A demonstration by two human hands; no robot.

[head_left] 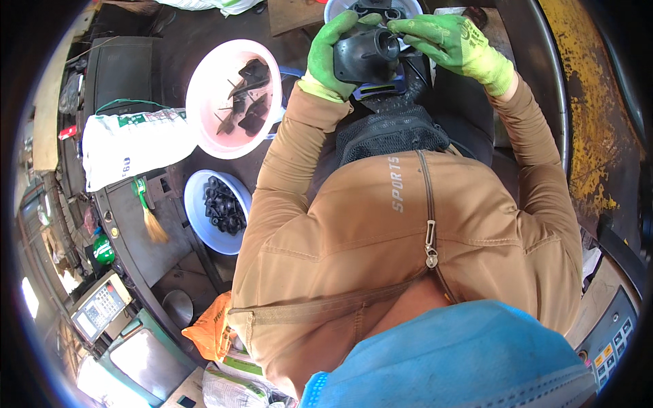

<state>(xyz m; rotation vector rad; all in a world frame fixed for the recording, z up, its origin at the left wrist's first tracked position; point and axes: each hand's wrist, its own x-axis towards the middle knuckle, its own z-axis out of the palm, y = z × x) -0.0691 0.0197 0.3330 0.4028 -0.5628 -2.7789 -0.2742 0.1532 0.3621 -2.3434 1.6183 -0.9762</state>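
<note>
Both my hands wear green gloves with yellow-green cuffs. In my left hand [328, 58] is a black, hollow, cup-shaped moulded part [360, 60], with a round opening turned toward the right. My right hand [457, 44] is at the part's upper right, its fingers bent in a pinch beside the opening. Whatever those fingertips hold is too small to make out. Just beyond the hands stands a pale basin [329, 9] with black parts in it. Under the held part a blue-and-black item [381, 89] shows in part.
A pink basin [197, 102] with black scraps stands to the left. Nearer is a blue basin [192, 217] full of small black parts. A white sack [136, 146] and a small broom [151, 217] lie further left. A worn yellow metal surface [588, 102] bounds the right side.
</note>
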